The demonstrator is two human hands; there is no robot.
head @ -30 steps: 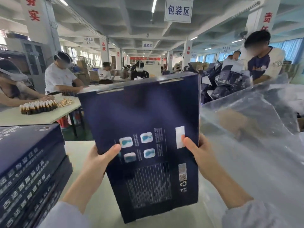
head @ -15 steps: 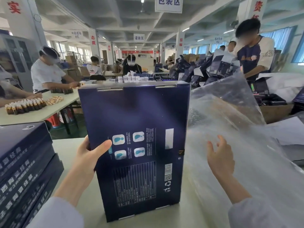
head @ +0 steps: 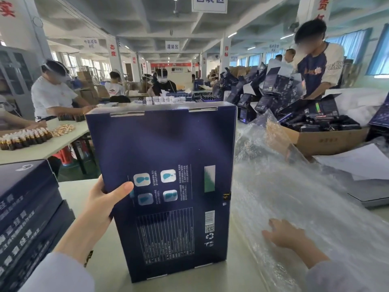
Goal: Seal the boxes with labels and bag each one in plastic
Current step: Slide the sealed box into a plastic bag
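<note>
A tall dark-blue box (head: 168,148) stands upright on the pale table (head: 71,194), its printed back facing me. My left hand (head: 105,197) grips its left edge, thumb across the printed face. A small label (head: 226,196) sits on the box's right edge. To the right lies a heap of clear plastic bags (head: 299,186). My right hand (head: 284,233) rests on that plastic with fingers spread, apart from the box.
A stack of the same blue boxes (head: 27,213) fills the near left. A cardboard carton of dark packs (head: 324,138) and white sheets (head: 357,161) lie at right. A person in a dark shirt (head: 313,68) stands behind it. Other workers sit at a table with small bottles (head: 25,138) at left.
My right hand let go of the box's right edge and moved down to the right onto the plastic. The box came down to stand upright on the table, held by my left hand alone.
</note>
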